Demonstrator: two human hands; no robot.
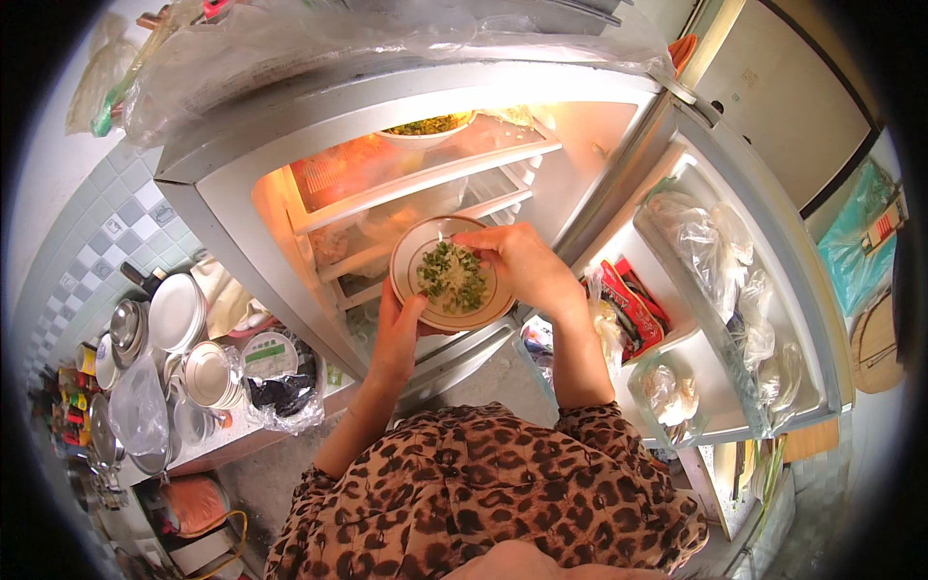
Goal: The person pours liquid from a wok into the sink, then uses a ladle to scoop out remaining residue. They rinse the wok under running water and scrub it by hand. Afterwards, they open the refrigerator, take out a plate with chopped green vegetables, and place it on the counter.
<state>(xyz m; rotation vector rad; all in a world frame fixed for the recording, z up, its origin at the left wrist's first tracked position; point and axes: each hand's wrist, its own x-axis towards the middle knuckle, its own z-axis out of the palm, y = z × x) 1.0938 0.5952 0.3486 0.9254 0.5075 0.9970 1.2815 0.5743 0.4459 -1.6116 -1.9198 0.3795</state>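
My left hand [399, 326] grips a shallow white dish [500, 304] with brown rings by its lower left rim, the thumb over the edge. In the dish lies a heap of chopped green herbs and pale minced bits [455, 279], perhaps garlic. My right hand [525, 264] reaches over the dish's upper right side. Its fingertips are close together above the food; whether they pinch any of it cannot be made out. Directly beyond the dish is an open, lit refrigerator [406, 206] with shelves. A bowl of food [428, 129] stands on its upper shelf.
At right, the refrigerator door [768, 348] hangs open, its racks holding plastic bags [696, 246] and a red packet [631, 304]. A counter [210, 453] at left carries stacked plates [174, 312], small bowls [208, 373] and a lidded tub [270, 355]. Plastic sheeting [326, 51] covers the refrigerator's top.
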